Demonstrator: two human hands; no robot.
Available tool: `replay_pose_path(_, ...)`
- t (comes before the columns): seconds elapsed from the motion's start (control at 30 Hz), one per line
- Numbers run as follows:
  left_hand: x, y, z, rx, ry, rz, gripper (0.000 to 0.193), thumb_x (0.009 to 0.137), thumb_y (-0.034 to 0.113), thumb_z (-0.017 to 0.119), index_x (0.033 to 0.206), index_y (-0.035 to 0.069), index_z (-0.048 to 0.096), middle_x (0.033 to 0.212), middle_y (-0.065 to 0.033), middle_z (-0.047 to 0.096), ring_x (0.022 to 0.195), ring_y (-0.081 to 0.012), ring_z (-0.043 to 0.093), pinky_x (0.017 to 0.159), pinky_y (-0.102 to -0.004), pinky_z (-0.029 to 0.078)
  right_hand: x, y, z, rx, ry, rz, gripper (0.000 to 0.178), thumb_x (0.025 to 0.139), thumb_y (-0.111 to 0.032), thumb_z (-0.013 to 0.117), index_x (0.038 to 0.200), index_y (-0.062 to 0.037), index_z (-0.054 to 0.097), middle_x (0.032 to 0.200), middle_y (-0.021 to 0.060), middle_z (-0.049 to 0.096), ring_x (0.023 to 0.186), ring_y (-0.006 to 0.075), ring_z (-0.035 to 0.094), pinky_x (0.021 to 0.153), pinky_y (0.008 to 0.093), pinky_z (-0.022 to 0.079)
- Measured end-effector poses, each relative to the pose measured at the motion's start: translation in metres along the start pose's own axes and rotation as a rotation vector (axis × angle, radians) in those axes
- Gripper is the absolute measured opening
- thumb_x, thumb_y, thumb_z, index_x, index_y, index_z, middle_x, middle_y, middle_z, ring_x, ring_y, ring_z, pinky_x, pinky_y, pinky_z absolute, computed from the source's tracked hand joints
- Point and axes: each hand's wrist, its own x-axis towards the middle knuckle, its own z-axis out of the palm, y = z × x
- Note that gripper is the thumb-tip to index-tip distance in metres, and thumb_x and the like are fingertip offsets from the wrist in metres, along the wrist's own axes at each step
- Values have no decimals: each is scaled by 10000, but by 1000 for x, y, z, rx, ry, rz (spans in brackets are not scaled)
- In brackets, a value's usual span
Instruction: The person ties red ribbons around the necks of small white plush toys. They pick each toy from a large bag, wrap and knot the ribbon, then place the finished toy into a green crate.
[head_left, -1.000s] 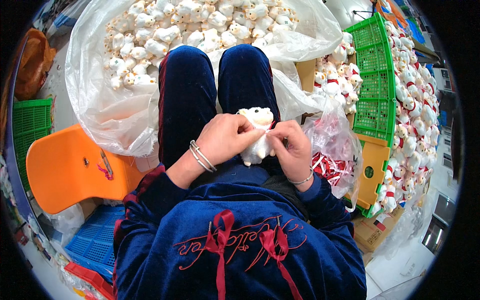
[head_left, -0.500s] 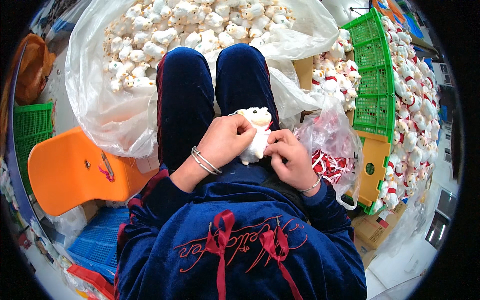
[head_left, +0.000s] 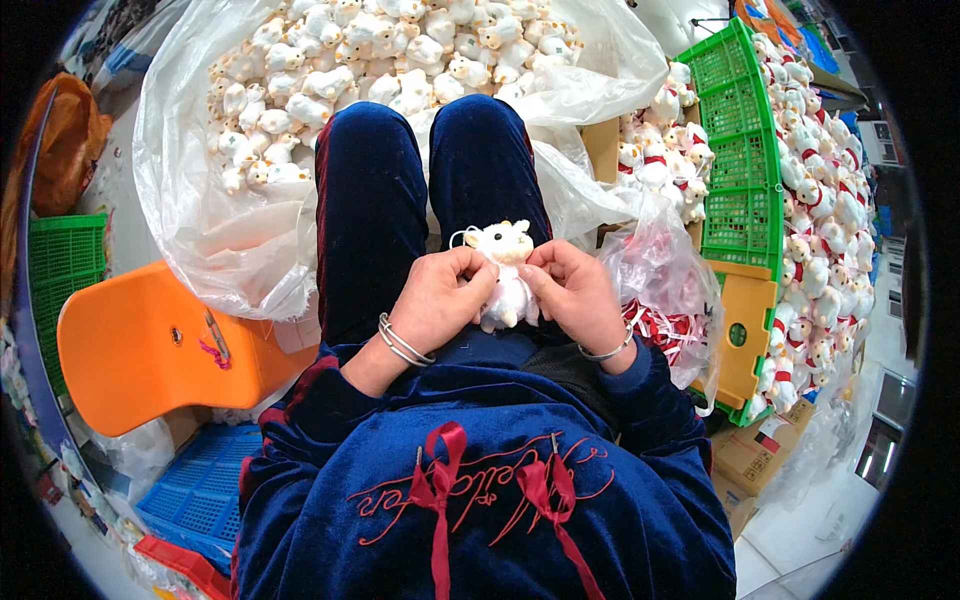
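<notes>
A small white plush toy [head_left: 508, 304] with a cream head sits upright on my lap, its loop of cord showing beside the head. My left hand [head_left: 440, 296] pinches at one side of its neck, thumb and forefinger pressed together. From the other side my right hand [head_left: 578, 296] pinches at the neck in the same way. The fingertips cover whatever lies around the neck, so no ribbon can be made out there now. Close to my right wrist stands a clear plastic bag [head_left: 655, 262] with red-and-white ribbon strips [head_left: 662, 335] inside.
Ahead of my knees, a large translucent sack [head_left: 170, 165] holds many white plush toys [head_left: 325, 80]. To the right, a green crate [head_left: 738, 150] stands beside more toys with red neck ribbons [head_left: 820, 220]. An orange chair [head_left: 130, 350] and a blue crate [head_left: 195, 480] are at left.
My right hand has risen from the toy's body to its neck and uncurled somewhat. The toy has turned and straightened. The red ribbon seen at its neck before is now hidden.
</notes>
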Motion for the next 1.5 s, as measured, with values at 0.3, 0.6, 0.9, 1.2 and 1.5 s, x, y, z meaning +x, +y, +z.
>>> replay_pose_path(0.3,5,-6,5,99,48,75,281,968,237,686,886,-31,707,701,-79,698,646,-103,657,578,-279,508,1,8,9,-124,11,-131,199,990,-157,671,943,29,621,737,43,639,664,57,560,583,256,465)
replay_pose_path(0.6,0,-10,13,6,121,253,218,1015,190,618,941,-9,669,733,-65,665,665,-83,602,608,-276,488,2,20,16,187,51,-123,169,1025,-150,637,919,-21,610,771,-41,603,673,26,512,586,206,419)
replay_pose_path(0.9,3,-19,11,32,105,278,250,1047,213,588,904,19,655,750,20,616,666,-42,529,600,-235,442,1,20,10,184,52,-58,170,1031,-155,630,937,-13,632,776,-42,606,676,18,514,589,195,418)
replay_pose_path(1.2,7,-12,14,30,92,116,315,1046,239,593,834,15,659,679,17,614,594,-23,525,527,-222,414,9,35,16,223,43,-110,176,1012,-171,662,915,-25,639,785,-28,625,642,25,519,549,195,411)
replay_pose_path(1.5,0,-19,10,58,96,266,305,1069,244,547,857,38,624,656,33,569,565,-29,504,513,-220,410,4,24,9,355,-32,23,202,1034,-172,626,913,-12,650,726,-7,628,558,42,523,512,201,416)
